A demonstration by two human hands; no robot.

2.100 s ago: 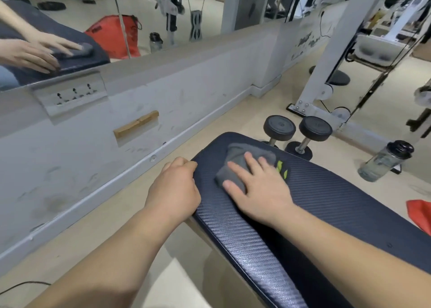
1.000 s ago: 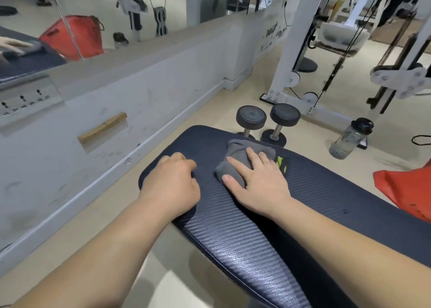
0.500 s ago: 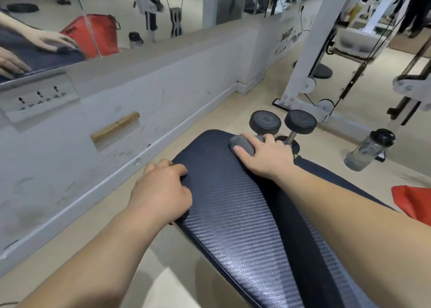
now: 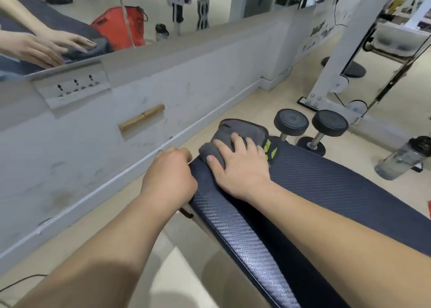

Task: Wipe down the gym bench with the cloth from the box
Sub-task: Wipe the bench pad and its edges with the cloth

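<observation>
- No readable writing; bench (image 4: 326, 186) only shows green marks (image 4: 270, 150) near its head end.
- Right hand (image 4: 240, 167): fingers spread flat, pressing grey cloth (image 4: 235, 130) onto bench's far end.
- Left hand (image 4: 170, 179): fingers curled, gripping the bench's left edge.
- Dumbbells (image 4: 312, 125) on floor just beyond.

Your bench (image 4: 326, 191) runs dark and textured from lower centre out to the right, a green mark near its far end. On that far end lies the grey cloth (image 4: 235, 132), bunched, flattened under your right hand (image 4: 238, 167) — your left hand (image 4: 170, 179) grips the pad's near-left edge, just beside it.
</observation>
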